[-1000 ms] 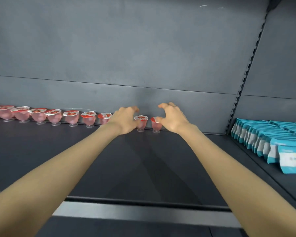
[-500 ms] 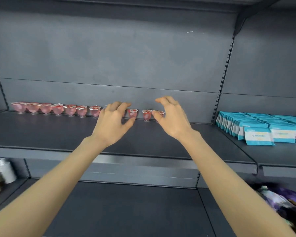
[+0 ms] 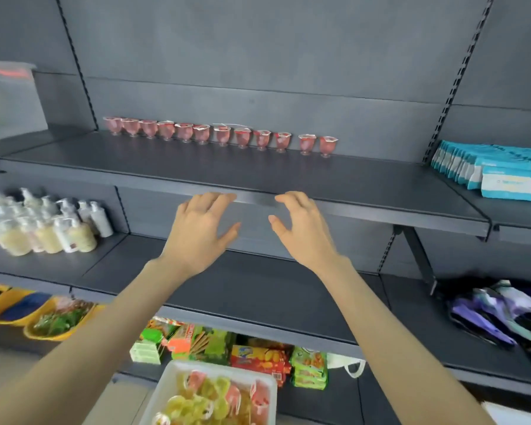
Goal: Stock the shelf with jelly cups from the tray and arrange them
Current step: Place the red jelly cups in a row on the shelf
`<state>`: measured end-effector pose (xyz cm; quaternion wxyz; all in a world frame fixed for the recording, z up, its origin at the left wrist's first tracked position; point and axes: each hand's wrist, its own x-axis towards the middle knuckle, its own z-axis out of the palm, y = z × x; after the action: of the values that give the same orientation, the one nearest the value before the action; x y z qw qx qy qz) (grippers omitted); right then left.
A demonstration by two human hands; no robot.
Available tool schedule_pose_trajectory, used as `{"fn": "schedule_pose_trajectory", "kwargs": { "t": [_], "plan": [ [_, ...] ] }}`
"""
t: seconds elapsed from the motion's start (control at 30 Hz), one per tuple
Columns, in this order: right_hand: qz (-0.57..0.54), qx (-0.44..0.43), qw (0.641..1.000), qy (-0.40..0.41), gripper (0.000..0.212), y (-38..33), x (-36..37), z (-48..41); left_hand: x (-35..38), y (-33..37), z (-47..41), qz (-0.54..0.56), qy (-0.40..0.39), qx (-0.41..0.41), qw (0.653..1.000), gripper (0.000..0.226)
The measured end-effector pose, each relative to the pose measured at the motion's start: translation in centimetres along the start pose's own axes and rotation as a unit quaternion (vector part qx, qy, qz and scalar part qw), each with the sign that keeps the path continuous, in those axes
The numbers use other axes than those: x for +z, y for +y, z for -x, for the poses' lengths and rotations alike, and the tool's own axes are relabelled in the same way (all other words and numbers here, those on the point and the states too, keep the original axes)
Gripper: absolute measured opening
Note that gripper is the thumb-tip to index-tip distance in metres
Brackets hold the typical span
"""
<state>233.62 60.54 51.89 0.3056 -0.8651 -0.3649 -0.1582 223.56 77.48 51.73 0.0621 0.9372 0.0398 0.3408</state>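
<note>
My left hand (image 3: 196,231) and right hand (image 3: 304,231) are up in the middle of the frame, palms turned away from me and a gap between them. The fingers of both are spread apart and a little bent, and they hold nothing. My fingertips sit level with the front edge of the dark shelf (image 3: 258,176); whether they touch it I cannot tell.

Along the back of that shelf, in the upper middle of the frame, stands a row of twelve pink jelly cups (image 3: 222,137), upright on their small feet and lids on top. The last two on the right are set slightly apart from the rest. At the bottom centre is the white tray (image 3: 166,391), with loose yellow and pink cups (image 3: 203,400) heaped in it.

Blue packets (image 3: 488,170) are stacked at the right edge. Pump bottles (image 3: 43,225) crowd the left of the level below, and snack boxes (image 3: 258,357) lie just above the tray.
</note>
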Motion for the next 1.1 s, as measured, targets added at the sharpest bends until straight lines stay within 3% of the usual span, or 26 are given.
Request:
{"fn": "schedule_pose_trajectory", "kwargs": {
  "t": [0.27,0.5,0.77,1.1],
  "plan": [
    [-0.018,0.056,0.992,-0.109,0.041,-0.7,12.2,4.2,6.3,-7.6,8.1,0.026,-0.098,-0.045,0.994,0.044],
    [-0.033,0.186,0.960,-0.204,0.043,-0.2,26.9,7.8,16.5,-16.5,15.3,0.089,-0.274,-0.109,0.951,0.047],
    [-0.057,0.346,0.880,-0.321,0.041,3.5,41.4,17.1,27.3,-22.3,27.0,0.143,-0.471,-0.179,0.852,0.047],
    [-0.113,0.522,0.746,-0.398,0.044,6.7,52.3,30.7,37.3,-23.3,42.2,0.170,-0.589,-0.355,0.706,0.045]
  ]
}}
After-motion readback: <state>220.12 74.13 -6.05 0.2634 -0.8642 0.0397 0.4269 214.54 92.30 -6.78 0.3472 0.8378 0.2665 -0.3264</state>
